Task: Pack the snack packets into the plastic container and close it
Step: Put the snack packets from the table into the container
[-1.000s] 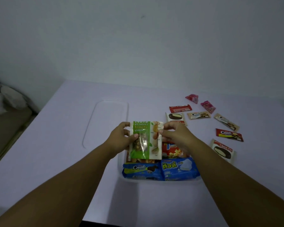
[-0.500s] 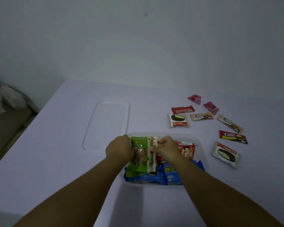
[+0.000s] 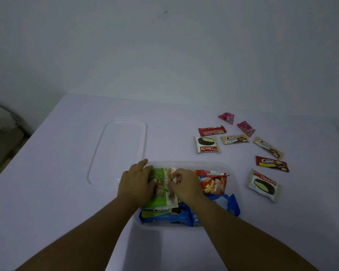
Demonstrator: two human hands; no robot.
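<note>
Left hand [image 3: 137, 182] and right hand [image 3: 184, 185] hold green pouch [image 3: 160, 194] by its side edges, fingers clamped on it, laying it flat inside container [image 3: 232, 173], likely so lid [image 3: 119, 151] shuts. Loose packets [image 3: 206, 144] wait on worktop [image 3: 57, 192].

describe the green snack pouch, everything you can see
The green snack pouch is a glossy plastic packet, green with a white right strip and a clear window showing nuts. It lies in the clear container atop blue packets. The left hand holds its left edge; the right hand pinches its right side.
</note>
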